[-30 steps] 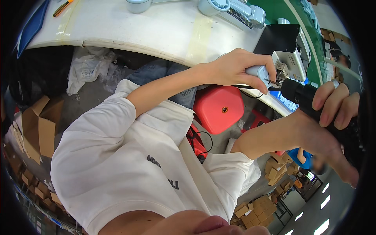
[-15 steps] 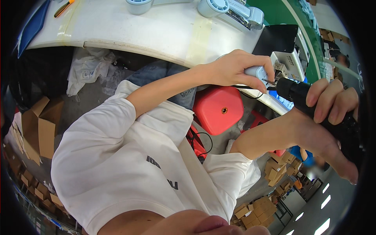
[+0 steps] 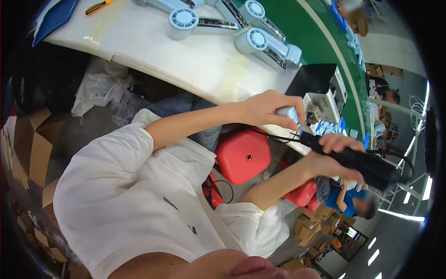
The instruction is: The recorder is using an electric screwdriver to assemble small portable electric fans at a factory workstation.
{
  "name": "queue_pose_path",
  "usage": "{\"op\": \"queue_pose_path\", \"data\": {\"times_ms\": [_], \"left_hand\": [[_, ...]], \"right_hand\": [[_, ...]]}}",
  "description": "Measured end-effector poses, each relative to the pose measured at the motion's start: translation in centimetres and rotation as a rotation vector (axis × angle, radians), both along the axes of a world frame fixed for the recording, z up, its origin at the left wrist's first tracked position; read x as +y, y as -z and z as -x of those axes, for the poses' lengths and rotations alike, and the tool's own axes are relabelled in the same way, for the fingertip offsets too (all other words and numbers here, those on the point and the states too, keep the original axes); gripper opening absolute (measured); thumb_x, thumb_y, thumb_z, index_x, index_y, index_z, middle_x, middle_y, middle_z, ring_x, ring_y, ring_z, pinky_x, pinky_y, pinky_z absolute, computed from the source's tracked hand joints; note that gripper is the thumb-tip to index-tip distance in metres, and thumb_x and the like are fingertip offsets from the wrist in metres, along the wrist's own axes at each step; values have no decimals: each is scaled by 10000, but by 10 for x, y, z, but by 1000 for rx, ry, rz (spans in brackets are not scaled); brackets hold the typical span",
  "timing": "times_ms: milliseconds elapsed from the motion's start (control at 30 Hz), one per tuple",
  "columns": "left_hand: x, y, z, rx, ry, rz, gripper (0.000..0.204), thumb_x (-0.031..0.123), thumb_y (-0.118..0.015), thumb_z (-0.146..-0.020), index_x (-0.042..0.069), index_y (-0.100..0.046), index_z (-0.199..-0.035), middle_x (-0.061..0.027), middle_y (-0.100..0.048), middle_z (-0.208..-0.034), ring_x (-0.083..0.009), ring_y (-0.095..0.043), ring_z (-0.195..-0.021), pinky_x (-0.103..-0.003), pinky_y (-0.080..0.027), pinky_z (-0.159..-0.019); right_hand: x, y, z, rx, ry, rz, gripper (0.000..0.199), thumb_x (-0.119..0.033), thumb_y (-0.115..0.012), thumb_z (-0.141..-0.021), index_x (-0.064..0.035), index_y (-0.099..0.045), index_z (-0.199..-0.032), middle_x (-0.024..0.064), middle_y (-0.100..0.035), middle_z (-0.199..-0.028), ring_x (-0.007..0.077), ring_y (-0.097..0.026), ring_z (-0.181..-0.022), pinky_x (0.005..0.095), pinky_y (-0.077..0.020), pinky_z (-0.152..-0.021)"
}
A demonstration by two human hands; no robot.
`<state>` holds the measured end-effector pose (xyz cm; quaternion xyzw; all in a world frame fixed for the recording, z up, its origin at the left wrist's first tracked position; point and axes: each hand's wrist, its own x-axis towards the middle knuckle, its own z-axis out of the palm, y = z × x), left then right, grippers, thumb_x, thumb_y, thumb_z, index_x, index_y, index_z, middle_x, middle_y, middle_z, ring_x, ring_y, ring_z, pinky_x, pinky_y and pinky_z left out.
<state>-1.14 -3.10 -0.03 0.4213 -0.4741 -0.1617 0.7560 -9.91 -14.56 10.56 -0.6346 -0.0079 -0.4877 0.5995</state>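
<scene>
My left hand is closed round a light blue plastic piece, coloured like the handheld fans on the table; most of it is hidden by the fingers. My right hand grips a black corded electric screwdriver, its body slanting down to the right. The tool's front end points at the blue piece and is close to it; whether the tip touches I cannot tell. Just beyond both hands stands a small white machine, which looks like a screw feeder, with a black panel beside it.
Light blue fans with exposed circuit boards lie on the white table. An orange-handled screwdriver and a blue tray are at far left. Below the table edge are a red stool and a cardboard box. Another person sits at lower right.
The view has shifted, bringing more fans into sight. Both hands appear further left and lower at the left hand; the black screwdriver now shows more of its length. Both grips stay the same.
</scene>
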Motion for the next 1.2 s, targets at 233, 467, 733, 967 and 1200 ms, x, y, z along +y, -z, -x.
{"op": "queue_pose_path", "data": {"times_ms": [233,467,733,967,1200], "left_hand": [[15,-30,-7,-310,-67,-90,268,321,-665,-768,119,-576,-919,-24,-618,-785,-207,-585,-657,-300,-440,-596],[16,-101,-57,-766,-218,-264,271,376,-625,-782,131,-558,-879,-25,-563,-687,-215,-569,-577,-320,-398,-501],[-63,-65,-184,-1542,-288,-539,295,367,-562,-825,129,-498,-986,-25,-584,-878,-200,-590,-793,-333,-433,-650],[-68,-41,-266,-1608,-832,-550,436,139,-562,-816,155,-424,-1229,-70,-498,-1199,-219,-504,-1098,-358,-357,-944],[-36,-17,-319,-881,-922,-1466,659,371,-645,-753,62,-393,-1278,-180,-400,-1303,-358,-457,-1150,-507,-417,-887]], "right_hand": [[-25,74,-3,124,350,7,766,-752,-288,-786,-8,-467,-823,43,-396,-541,130,-384,-404,240,-348,-404],[-30,95,-5,57,280,-82,721,-648,-424,-819,53,-497,-971,76,-442,-596,132,-393,-430,232,-344,-402],[-26,92,-18,59,242,16,478,-466,-415,-916,9,-464,-914,61,-454,-623,105,-405,-447,202,-331,-391],[-23,89,-30,51,209,0,465,-453,-413,-922,10,-455,-915,56,-448,-613,97,-399,-433,202,-325,-380],[-30,84,-22,60,341,-90,406,-403,-383,-946,-18,-447,-837,46,-436,-606,95,-398,-421,209,-342,-372]]}}
